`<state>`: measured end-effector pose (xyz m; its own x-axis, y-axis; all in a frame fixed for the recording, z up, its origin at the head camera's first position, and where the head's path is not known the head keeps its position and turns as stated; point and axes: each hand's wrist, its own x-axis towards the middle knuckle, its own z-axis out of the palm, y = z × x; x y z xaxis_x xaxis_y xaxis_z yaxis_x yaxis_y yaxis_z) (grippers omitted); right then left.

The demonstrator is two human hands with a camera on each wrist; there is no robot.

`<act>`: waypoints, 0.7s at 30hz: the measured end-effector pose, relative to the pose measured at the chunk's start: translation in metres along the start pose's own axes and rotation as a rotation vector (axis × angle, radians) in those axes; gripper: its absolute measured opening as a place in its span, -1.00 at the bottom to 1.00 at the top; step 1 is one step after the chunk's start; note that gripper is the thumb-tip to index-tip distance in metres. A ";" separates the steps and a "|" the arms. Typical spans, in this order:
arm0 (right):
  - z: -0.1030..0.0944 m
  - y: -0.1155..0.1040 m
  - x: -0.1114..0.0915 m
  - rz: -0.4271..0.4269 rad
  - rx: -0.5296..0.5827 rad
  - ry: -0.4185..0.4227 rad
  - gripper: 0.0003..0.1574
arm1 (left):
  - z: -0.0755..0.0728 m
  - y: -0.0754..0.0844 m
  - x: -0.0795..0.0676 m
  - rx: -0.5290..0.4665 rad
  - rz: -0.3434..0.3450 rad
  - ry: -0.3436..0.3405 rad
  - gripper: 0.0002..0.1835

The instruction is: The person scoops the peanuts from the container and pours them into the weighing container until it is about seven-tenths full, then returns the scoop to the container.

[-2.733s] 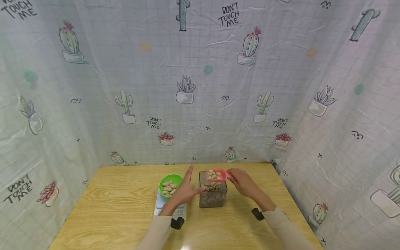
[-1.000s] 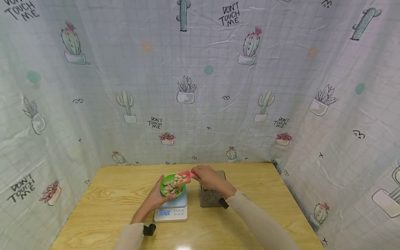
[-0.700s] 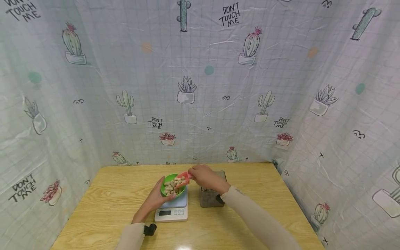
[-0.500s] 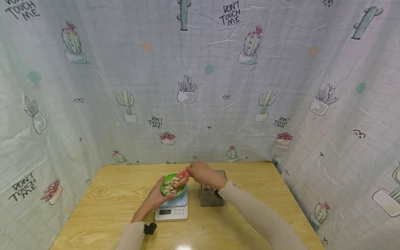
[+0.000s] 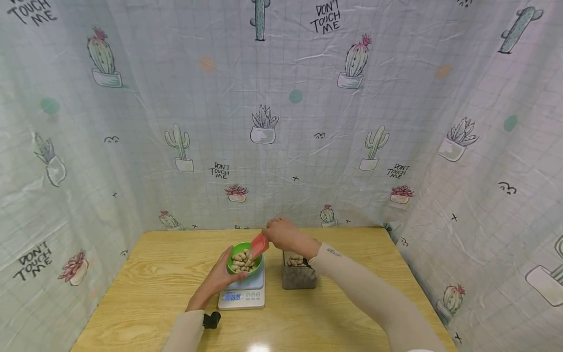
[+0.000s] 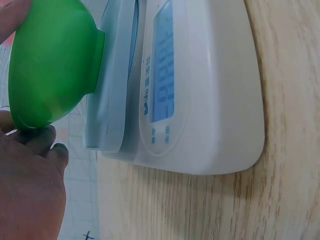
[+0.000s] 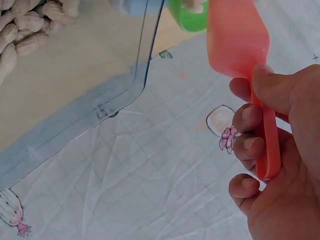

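My left hand (image 5: 218, 276) holds the green bowl (image 5: 239, 246) at its sides, thumb on the near rim. The bowl stands on the platform of a white kitchen scale (image 5: 255, 301) and contains several unshelled peanuts (image 5: 241, 261). In the left wrist view the bowl's foot (image 6: 96, 62) meets the scale's platform. My right hand (image 5: 285, 234) grips a red scoop (image 5: 259, 245) by its handle, fingers curled round it in the right wrist view. The scoop tips steeply down over the bowl's right side, its mouth at the peanuts. The lit display (image 5: 232, 297) shows digits.
Right of the scale stands a clear, dark-tinted box (image 5: 300, 279) of peanuts, partly under my right forearm. Both stand on a wooden table (image 5: 154, 283). A cactus-print curtain (image 5: 281, 161) hangs behind and along both sides.
The loaded scoop has moved left from over the box to the bowl and tilted down, its peanuts sliding into the bowl. My left hand has moved from near the box onto the bowl.
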<state>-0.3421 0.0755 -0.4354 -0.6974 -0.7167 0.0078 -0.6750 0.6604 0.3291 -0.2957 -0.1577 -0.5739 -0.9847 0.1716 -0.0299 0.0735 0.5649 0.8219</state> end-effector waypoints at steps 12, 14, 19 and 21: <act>0.008 0.011 -0.023 0.031 0.174 0.107 -0.74 | -0.001 0.003 -0.001 0.002 0.019 -0.005 0.27; 0.012 0.013 -0.026 0.051 0.250 0.103 -0.71 | -0.003 0.006 -0.002 0.011 0.034 0.006 0.25; 0.021 0.018 -0.034 0.103 0.423 0.148 -0.68 | -0.007 0.018 -0.004 0.038 0.095 0.042 0.15; 0.023 0.020 -0.038 0.117 0.464 0.188 -0.69 | -0.008 0.024 -0.005 0.042 0.119 0.058 0.12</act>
<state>-0.3349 0.1216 -0.4511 -0.7478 -0.6319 0.2037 -0.6609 0.7378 -0.1371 -0.2905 -0.1516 -0.5490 -0.9760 0.1935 0.1004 0.1959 0.5765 0.7933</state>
